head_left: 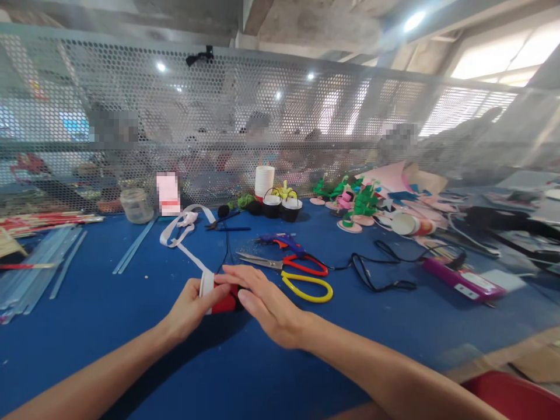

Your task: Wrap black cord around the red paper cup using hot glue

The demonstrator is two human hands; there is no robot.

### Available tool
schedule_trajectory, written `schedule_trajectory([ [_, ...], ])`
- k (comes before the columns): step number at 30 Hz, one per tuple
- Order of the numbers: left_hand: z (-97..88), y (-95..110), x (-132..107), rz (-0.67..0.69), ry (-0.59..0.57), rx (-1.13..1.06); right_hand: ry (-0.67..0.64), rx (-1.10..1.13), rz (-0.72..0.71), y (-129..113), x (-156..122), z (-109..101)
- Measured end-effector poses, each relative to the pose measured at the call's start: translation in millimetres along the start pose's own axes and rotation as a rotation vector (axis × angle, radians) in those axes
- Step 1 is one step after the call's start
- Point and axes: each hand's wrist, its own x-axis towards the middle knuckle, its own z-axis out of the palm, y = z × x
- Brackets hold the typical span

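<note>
Just in front of me, my left hand (195, 303) grips a small red cup-shaped piece (225, 303) lying on its side, thumb pressed along it. White ribbon (207, 282) is wrapped around its left end, and a loose length trails back over the table. My right hand (273, 303) is closed over the black right end, its fingers straight along the top and the thumb beside it. Its fingers partly hide the piece. Beyond my right hand lie scissors (301, 274) with one red and one yellow handle, and a blue glue gun (282, 242).
Black-and-white small buckets (290, 208) and stacked paper cups (265, 181) stand at the back by a perforated metal screen (219, 116). Clear strips (44, 262) and a jar (137, 205) are left. Green crafts (365, 201), a black cord and a purple power strip (464, 280) lie right.
</note>
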Motion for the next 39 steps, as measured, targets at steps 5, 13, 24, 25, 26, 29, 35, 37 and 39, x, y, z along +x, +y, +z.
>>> schedule_trajectory([
  [5, -0.5, -3, 0, -0.009, 0.004, 0.026, 0.009, -0.072, -0.053, 2, 1, -2],
  [13, -3.6, -5, 4, -0.044, 0.075, 0.03, 0.334, -0.398, 0.332, 33, 16, -39],
  [24, -0.6, 1, -1, -0.016, 0.015, 0.154, 0.273, -0.532, 0.899, 107, 21, -68],
  [25, -0.4, 2, -1, -0.006, 0.008, 0.165, 0.296, -0.505, 0.892, 105, 22, -67],
  [26, -0.2, 2, -2, 0.002, 0.004, 0.174, 0.324, -0.475, 0.878, 102, 23, -68],
  [29, -0.3, 3, -3, 0.006, 0.008, 0.183, 0.407, -0.342, 0.8, 86, 26, -73],
  [35, -2.2, 0, -3, -0.022, 0.01, 0.184, 0.265, 0.035, 0.681, 40, 28, -81],
  [37, -2.7, 0, -2, -0.05, 0.004, 0.178, 0.211, 0.131, 0.643, 28, 25, -79],
  [39, -2.8, 0, -1, -0.088, 0.007, 0.163, 0.162, 0.212, 0.599, 20, 21, -74],
])
